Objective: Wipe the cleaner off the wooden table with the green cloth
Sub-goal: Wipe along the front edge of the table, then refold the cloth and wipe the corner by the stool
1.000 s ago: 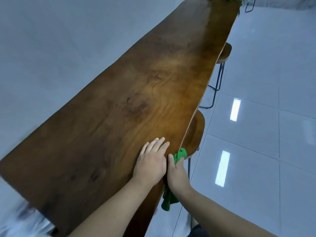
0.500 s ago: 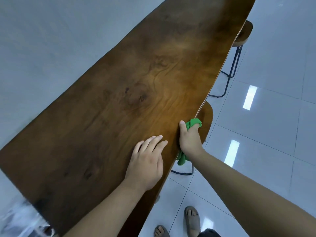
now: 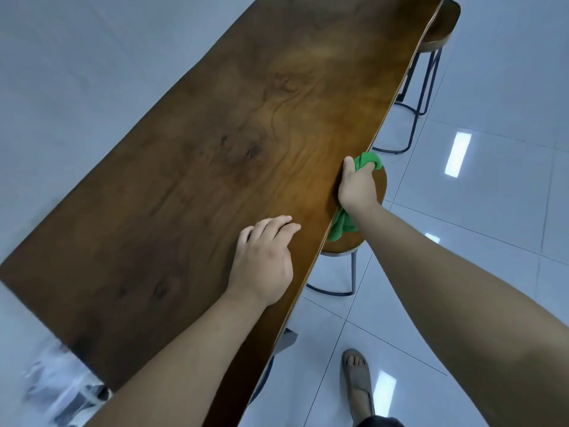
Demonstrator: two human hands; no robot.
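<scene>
A long dark wooden table runs from the lower left to the top right. My right hand grips the bunched green cloth against the table's right edge, thumb on the tabletop; the cloth's tail hangs below my wrist. My left hand rests flat on the tabletop near that same edge, fingers slightly apart, holding nothing. No cleaner shows on the wood.
A round wooden stool with dark metal legs stands under my right hand, and a second stool stands farther along the edge. My sandalled foot is on the glossy white tiles. A blurred clear plastic item lies beyond the table's near left corner.
My right hand has slid the green cloth farther away along the table's right edge. My left hand has stayed on the tabletop, now well behind the right hand.
</scene>
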